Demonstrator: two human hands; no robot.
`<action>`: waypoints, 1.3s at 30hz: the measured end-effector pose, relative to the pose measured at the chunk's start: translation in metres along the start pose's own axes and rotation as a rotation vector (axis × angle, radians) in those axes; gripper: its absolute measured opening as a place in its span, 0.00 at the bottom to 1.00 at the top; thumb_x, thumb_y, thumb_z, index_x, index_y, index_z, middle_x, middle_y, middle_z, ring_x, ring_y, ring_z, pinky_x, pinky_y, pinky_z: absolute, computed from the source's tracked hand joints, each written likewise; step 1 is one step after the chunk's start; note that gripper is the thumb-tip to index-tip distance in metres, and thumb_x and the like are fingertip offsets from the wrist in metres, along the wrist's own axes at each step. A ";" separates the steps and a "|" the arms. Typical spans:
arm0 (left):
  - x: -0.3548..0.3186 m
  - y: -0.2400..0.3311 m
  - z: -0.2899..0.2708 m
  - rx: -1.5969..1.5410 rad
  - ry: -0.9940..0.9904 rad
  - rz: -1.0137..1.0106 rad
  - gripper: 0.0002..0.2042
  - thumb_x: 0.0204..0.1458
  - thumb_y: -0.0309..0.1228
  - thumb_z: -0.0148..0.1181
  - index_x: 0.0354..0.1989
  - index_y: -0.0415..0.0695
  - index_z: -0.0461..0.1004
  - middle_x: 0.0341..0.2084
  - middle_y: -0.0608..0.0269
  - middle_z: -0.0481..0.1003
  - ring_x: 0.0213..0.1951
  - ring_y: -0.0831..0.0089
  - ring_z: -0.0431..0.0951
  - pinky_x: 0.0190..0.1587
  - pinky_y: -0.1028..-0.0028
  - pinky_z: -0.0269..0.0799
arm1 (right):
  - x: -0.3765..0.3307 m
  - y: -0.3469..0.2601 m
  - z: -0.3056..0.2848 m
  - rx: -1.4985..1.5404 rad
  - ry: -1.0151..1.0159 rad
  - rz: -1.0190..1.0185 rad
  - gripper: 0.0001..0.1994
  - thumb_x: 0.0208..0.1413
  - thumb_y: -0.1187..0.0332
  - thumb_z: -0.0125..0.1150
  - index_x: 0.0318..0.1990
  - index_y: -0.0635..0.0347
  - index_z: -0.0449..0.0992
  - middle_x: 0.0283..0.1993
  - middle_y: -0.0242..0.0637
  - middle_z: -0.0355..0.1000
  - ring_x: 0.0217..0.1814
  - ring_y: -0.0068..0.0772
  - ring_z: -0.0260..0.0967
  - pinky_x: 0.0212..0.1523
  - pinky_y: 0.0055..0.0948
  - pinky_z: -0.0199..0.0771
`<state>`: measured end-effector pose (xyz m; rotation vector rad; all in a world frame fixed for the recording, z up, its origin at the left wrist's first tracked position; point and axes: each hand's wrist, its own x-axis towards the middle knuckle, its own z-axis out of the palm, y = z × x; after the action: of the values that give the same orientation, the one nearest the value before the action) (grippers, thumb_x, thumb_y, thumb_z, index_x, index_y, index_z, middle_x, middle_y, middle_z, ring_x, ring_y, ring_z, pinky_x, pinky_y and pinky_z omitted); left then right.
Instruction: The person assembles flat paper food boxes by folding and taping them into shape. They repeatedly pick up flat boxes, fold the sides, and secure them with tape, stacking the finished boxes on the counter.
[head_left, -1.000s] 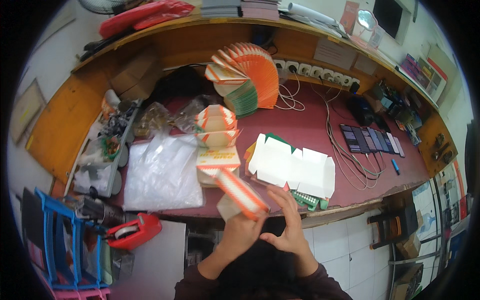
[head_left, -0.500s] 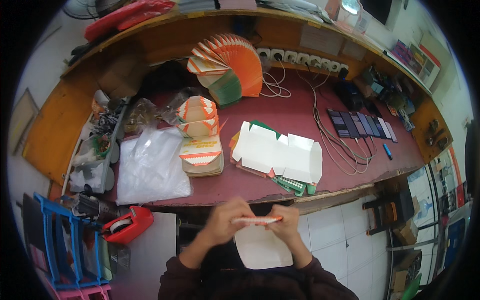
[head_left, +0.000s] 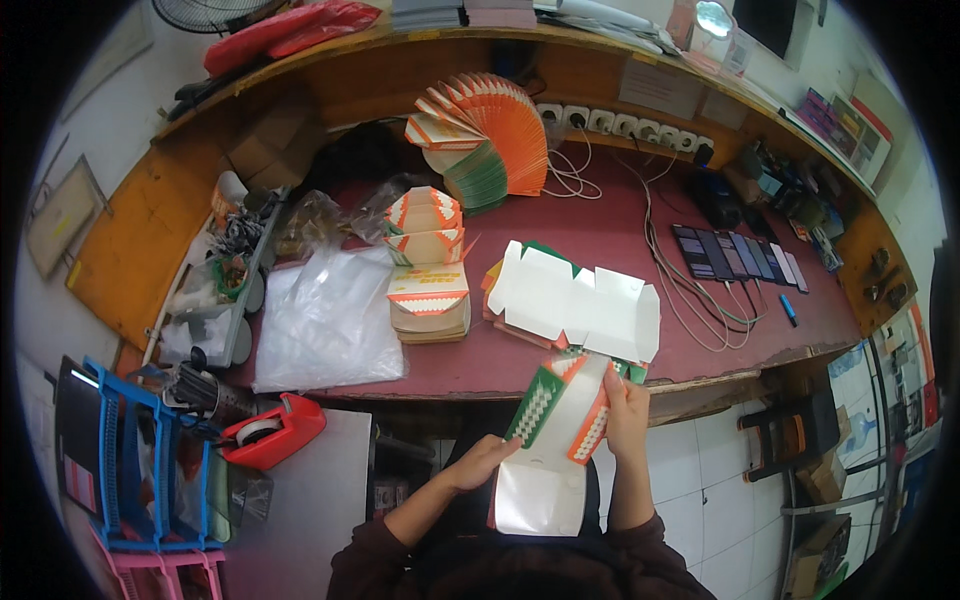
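A part-folded cardboard food box (head_left: 562,425), pale inside with green and orange patterned side flaps, is held above my lap. Its wide lower panel (head_left: 540,498) hangs toward me. My right hand (head_left: 627,415) is closed around the orange side, near the far end. At the green flap's lower corner, my left hand (head_left: 480,462) pinches the card, fingers together. Just beyond the box, a stack of flat white box blanks (head_left: 575,300) lies at the table's front, with green and orange layers under it. Folded boxes (head_left: 430,305) stand piled left of that stack.
Clear plastic bags (head_left: 325,320) lie at the table's left front. Farther back, a fanned row of orange-green boxes (head_left: 505,130) stands beside cables and sockets. Several phones (head_left: 730,252) lie at right. A red tape dispenser (head_left: 275,430) and blue rack (head_left: 150,470) are at lower left.
The box has turned and opened out, showing its green and orange side flaps. My right hand has moved up and right; my left hand has dropped lower. The whole view has shifted slightly.
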<state>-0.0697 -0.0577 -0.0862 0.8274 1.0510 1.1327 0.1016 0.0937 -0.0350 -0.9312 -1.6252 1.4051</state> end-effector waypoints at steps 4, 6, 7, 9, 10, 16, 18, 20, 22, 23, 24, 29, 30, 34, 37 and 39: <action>-0.016 0.023 -0.005 -0.018 -0.136 0.057 0.21 0.59 0.42 0.47 0.30 0.33 0.75 0.23 0.67 0.74 0.30 0.84 0.70 0.33 0.79 0.65 | 0.019 0.026 0.010 0.207 -0.333 0.424 0.18 0.61 0.61 0.49 0.32 0.71 0.76 0.29 0.33 0.74 0.29 0.17 0.68 0.31 0.23 0.69; -0.021 0.036 -0.004 -0.155 -0.084 -0.050 0.20 0.59 0.41 0.48 0.31 0.33 0.75 0.24 0.67 0.75 0.30 0.85 0.70 0.32 0.79 0.65 | 0.014 0.037 0.023 0.171 -0.516 0.530 0.18 0.61 0.60 0.49 0.38 0.71 0.75 0.34 0.35 0.75 0.33 0.17 0.68 0.35 0.22 0.69; -0.024 0.043 -0.005 -0.145 -0.071 -0.052 0.18 0.59 0.39 0.48 0.33 0.33 0.75 0.23 0.67 0.74 0.29 0.83 0.71 0.33 0.79 0.65 | 0.012 0.038 0.027 0.287 -0.522 0.537 0.18 0.60 0.60 0.51 0.41 0.71 0.74 0.37 0.36 0.75 0.35 0.20 0.69 0.38 0.23 0.69; -0.029 0.051 -0.006 -0.081 0.061 0.048 0.16 0.59 0.37 0.48 0.35 0.34 0.75 0.24 0.66 0.74 0.29 0.80 0.72 0.35 0.78 0.66 | 0.006 0.032 0.031 0.478 -0.517 0.615 0.20 0.58 0.59 0.54 0.47 0.70 0.72 0.43 0.39 0.74 0.40 0.25 0.70 0.43 0.25 0.69; -0.029 0.053 -0.008 -0.073 0.105 0.112 0.15 0.59 0.36 0.48 0.36 0.34 0.75 0.24 0.66 0.74 0.29 0.79 0.72 0.35 0.78 0.67 | 0.006 0.027 0.032 0.343 -0.667 0.356 0.20 0.57 0.59 0.56 0.49 0.69 0.71 0.45 0.39 0.73 0.41 0.27 0.70 0.44 0.27 0.69; -0.018 0.074 -0.094 0.555 0.351 0.664 0.12 0.55 0.32 0.51 0.44 0.38 0.69 0.42 0.55 0.67 0.46 0.64 0.67 0.50 0.69 0.62 | 0.025 0.002 0.054 -0.446 -0.612 -0.152 0.16 0.51 0.67 0.58 0.46 0.67 0.72 0.42 0.50 0.74 0.44 0.48 0.72 0.46 0.38 0.70; -0.003 0.091 -0.150 0.687 0.766 0.501 0.12 0.47 0.25 0.54 0.42 0.39 0.68 0.43 0.54 0.66 0.49 0.59 0.65 0.51 0.68 0.61 | 0.062 0.006 0.068 -0.472 -0.431 -0.221 0.14 0.52 0.68 0.57 0.44 0.68 0.72 0.39 0.53 0.74 0.44 0.50 0.72 0.43 0.38 0.71; 0.021 0.103 -0.191 0.982 0.810 0.671 0.14 0.43 0.20 0.52 0.41 0.39 0.68 0.46 0.53 0.65 0.52 0.57 0.63 0.54 0.67 0.60 | 0.101 0.013 0.092 -0.403 -0.387 -0.162 0.16 0.50 0.67 0.59 0.44 0.68 0.72 0.40 0.52 0.74 0.44 0.48 0.72 0.43 0.37 0.71; 0.045 0.105 -0.212 0.882 0.600 0.754 0.17 0.39 0.16 0.50 0.41 0.38 0.68 0.50 0.52 0.62 0.56 0.56 0.61 0.57 0.65 0.58 | 0.132 0.009 0.109 -0.457 -0.455 -0.180 0.17 0.50 0.65 0.60 0.45 0.67 0.71 0.40 0.52 0.74 0.43 0.48 0.73 0.44 0.38 0.71; 0.052 0.103 -0.218 0.869 0.594 0.748 0.19 0.38 0.15 0.49 0.43 0.39 0.67 0.53 0.51 0.59 0.58 0.55 0.58 0.59 0.65 0.56 | 0.142 0.006 0.120 -0.500 -0.471 -0.201 0.18 0.50 0.64 0.60 0.45 0.67 0.71 0.41 0.51 0.74 0.43 0.49 0.73 0.44 0.38 0.71; 0.058 0.101 -0.220 0.840 0.579 0.689 0.21 0.37 0.14 0.47 0.45 0.39 0.66 0.55 0.50 0.57 0.61 0.54 0.55 0.61 0.65 0.54 | 0.151 0.000 0.133 -0.534 -0.491 -0.254 0.19 0.50 0.62 0.60 0.46 0.66 0.71 0.41 0.51 0.74 0.43 0.49 0.73 0.44 0.39 0.71; 0.068 0.095 -0.216 0.911 0.524 0.685 0.37 0.38 0.12 0.43 0.63 0.45 0.49 0.64 0.47 0.46 0.66 0.49 0.44 0.66 0.65 0.47 | 0.199 -0.020 0.186 -0.901 -0.400 0.009 0.25 0.52 0.53 0.56 0.49 0.66 0.69 0.41 0.50 0.74 0.47 0.48 0.72 0.46 0.40 0.71; 0.068 0.095 -0.216 0.842 0.499 0.651 0.37 0.39 0.12 0.43 0.63 0.46 0.46 0.64 0.47 0.46 0.66 0.50 0.45 0.65 0.64 0.47 | 0.205 -0.016 0.192 -1.015 -0.350 0.034 0.26 0.52 0.52 0.54 0.50 0.67 0.69 0.40 0.50 0.74 0.47 0.48 0.72 0.46 0.39 0.71; 0.067 0.089 -0.219 0.431 0.506 0.633 0.39 0.42 0.14 0.44 0.65 0.46 0.38 0.64 0.45 0.48 0.65 0.53 0.49 0.64 0.63 0.49 | 0.205 0.019 0.207 -1.199 -0.431 -0.035 0.22 0.54 0.56 0.48 0.51 0.62 0.70 0.48 0.47 0.72 0.51 0.45 0.70 0.48 0.42 0.70; 0.076 0.077 -0.222 0.407 0.623 0.606 0.37 0.44 0.17 0.45 0.64 0.43 0.39 0.61 0.42 0.52 0.63 0.54 0.54 0.62 0.62 0.50 | 0.208 0.030 0.208 -1.189 -0.468 -0.077 0.22 0.55 0.56 0.46 0.53 0.58 0.70 0.48 0.45 0.72 0.49 0.43 0.72 0.47 0.41 0.70; 0.087 0.070 -0.225 0.512 0.730 0.688 0.33 0.45 0.21 0.45 0.63 0.40 0.44 0.57 0.42 0.56 0.59 0.54 0.58 0.61 0.62 0.51 | 0.208 0.027 0.193 -1.100 -0.585 -0.053 0.22 0.54 0.54 0.50 0.53 0.56 0.71 0.46 0.43 0.73 0.46 0.42 0.73 0.45 0.38 0.71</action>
<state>-0.2969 0.0454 -0.1122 1.2784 1.7803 1.8639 -0.1605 0.2029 -0.0588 -1.0625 -2.9518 0.6753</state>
